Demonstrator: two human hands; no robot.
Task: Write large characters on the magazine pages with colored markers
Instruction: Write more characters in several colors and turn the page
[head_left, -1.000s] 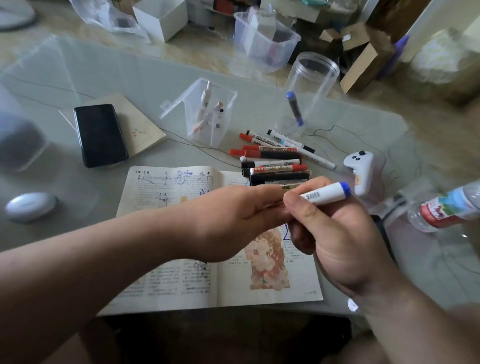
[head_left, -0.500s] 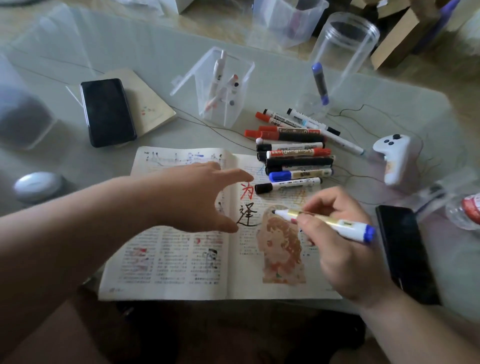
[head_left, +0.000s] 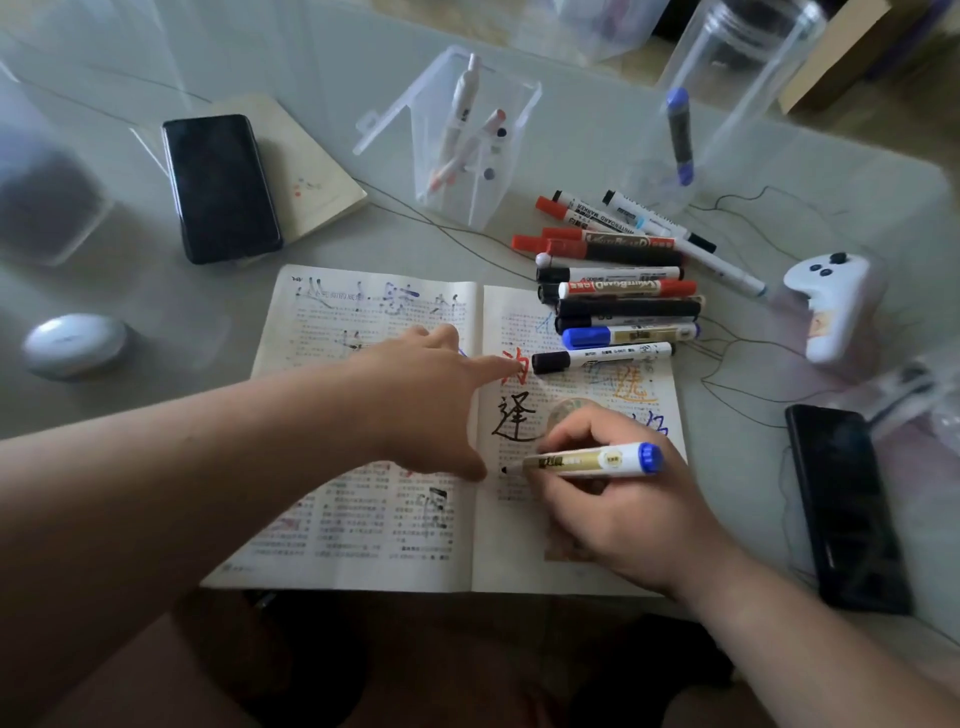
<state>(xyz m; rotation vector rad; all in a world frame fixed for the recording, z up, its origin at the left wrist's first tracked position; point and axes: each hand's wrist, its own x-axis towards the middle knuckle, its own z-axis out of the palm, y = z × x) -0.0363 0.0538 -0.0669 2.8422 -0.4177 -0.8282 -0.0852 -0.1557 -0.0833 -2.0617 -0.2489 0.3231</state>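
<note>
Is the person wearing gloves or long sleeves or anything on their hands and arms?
No. The left hand and right hand are both bare, with no gloves, and no rings show. The left arm and right arm are bare too, with no sleeves, watch or bracelet in view.

The pale bench carries an open magazine. At the magazine's far right corner lie markers; beyond it stand a clear box and a clear jar; to its right are a white controller and a black phone; to its left is a notebook.
</note>
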